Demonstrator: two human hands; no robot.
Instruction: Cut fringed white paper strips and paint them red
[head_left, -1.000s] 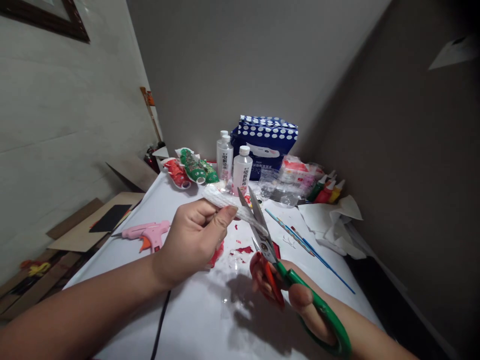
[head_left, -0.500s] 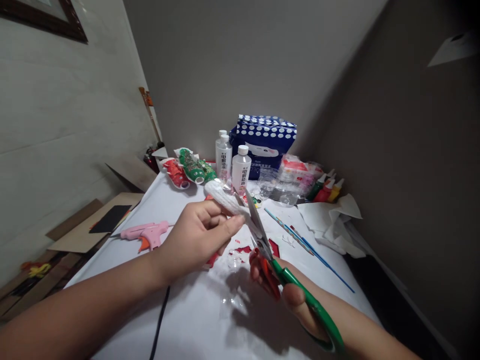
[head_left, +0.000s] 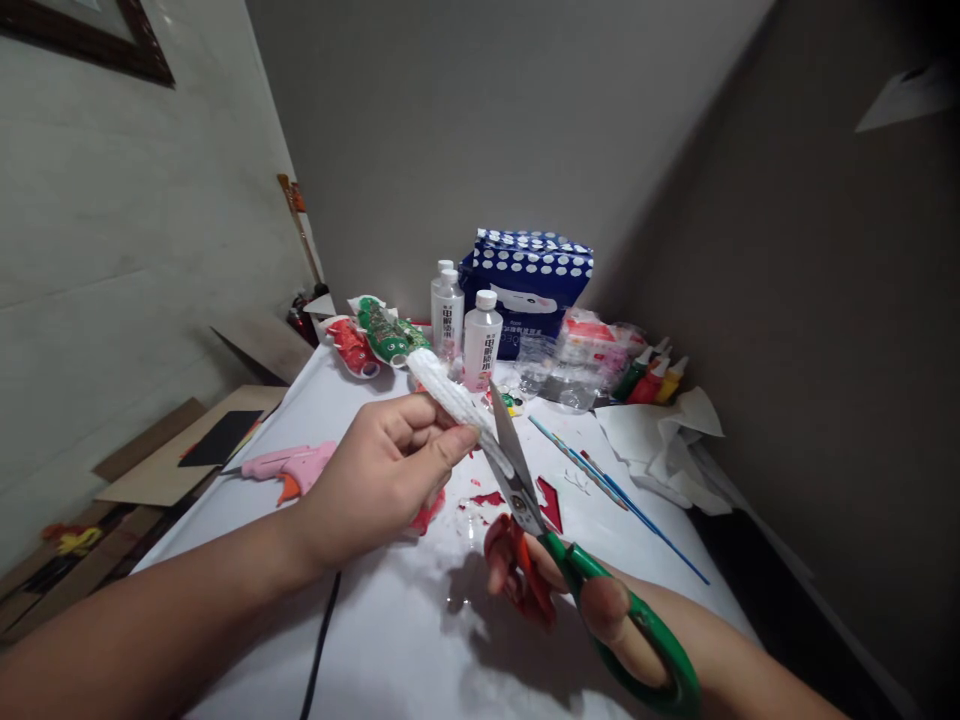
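Pinched between thumb and fingers of my left hand [head_left: 390, 460] is a ribbed, soft-looking white strip [head_left: 444, 392] that slants down to the right. My right hand [head_left: 611, 615] grips scissors [head_left: 517, 475] with a green loop and a red-orange loop. Their blades lie apart at the strip's lower end; whether they touch it I cannot tell. Below the hands, a piece of clear plastic [head_left: 471, 550] and red scraps [head_left: 549, 503] lie on the white-covered table [head_left: 397, 640]. Part of a red item [head_left: 427, 512] shows behind my left hand.
A pink glue gun [head_left: 289, 465] lies left, with a black cord [head_left: 324, 640] nearer me. Behind stand bottles [head_left: 481, 340], a blue bag [head_left: 525, 290] and fish-shaped crafts [head_left: 382, 335]. On the right are paintbrushes [head_left: 600, 480], crumpled paper [head_left: 660, 450] and paint bottles [head_left: 651, 382].
The scissors and my right hand have shifted slightly down and toward me. The white strip is turned and looks straighter, and my left hand has moved slightly left.
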